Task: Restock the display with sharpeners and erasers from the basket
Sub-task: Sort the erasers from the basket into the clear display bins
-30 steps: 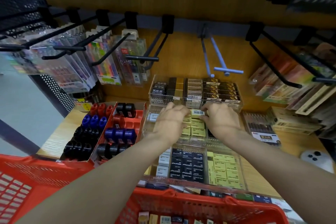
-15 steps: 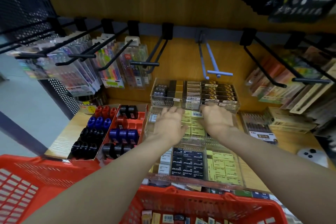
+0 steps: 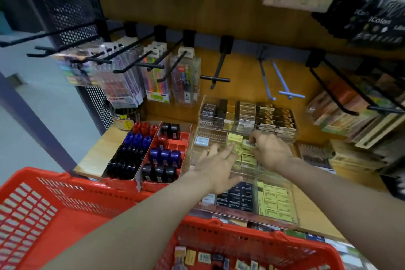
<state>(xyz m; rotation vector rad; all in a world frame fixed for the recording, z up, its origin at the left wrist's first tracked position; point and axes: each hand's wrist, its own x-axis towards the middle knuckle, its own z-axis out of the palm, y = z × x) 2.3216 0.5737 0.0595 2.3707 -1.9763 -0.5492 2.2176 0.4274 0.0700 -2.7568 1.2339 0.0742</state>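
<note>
Restocking looks midway: the right hand (image 3: 270, 152) pinches a yellow eraser (image 3: 248, 146) into the clear display tray (image 3: 205, 136), left hand (image 3: 217, 163) spread, while the red basket (image 3: 252, 239) (nearest the camera) holds more packets.

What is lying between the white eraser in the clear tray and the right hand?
In the head view, yellow erasers fill the stretch between the white eraser and the right hand.

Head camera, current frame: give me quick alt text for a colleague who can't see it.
Two bare hands reach into a clear tiered display of boxed erasers: the right hand pinches a yellow eraser box in the middle tier, the left hand hovers open beside it. Red trays of sharpeners sit left; a red basket is below.
</note>
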